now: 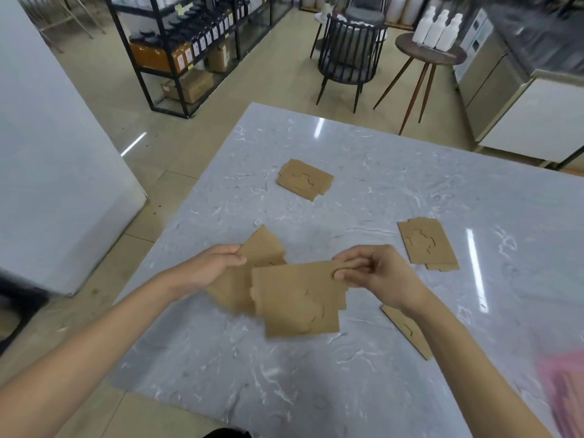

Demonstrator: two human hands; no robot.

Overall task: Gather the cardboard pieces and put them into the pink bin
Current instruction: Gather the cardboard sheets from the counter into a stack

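Observation:
Flat brown cardboard pieces lie on a grey marble table (363, 172). My left hand (215, 263) grips one cardboard piece (252, 257) by its upper edge. My right hand (376, 270) pinches a second cardboard piece (297, 298) at its top right corner; it overlaps the first, above the table. Another piece (305, 179) lies at the far middle, one (426, 243) lies to the right, and one (407, 330) is partly hidden under my right forearm. The pink bin (565, 384) shows blurred at the right edge.
The table's left edge drops to a tiled floor beside a white wall block (57, 172). Beyond the table stand a black shelf rack (189, 42) with jars and boxes, a dark chair (350, 55), and a round side table (429, 52) with white bottles.

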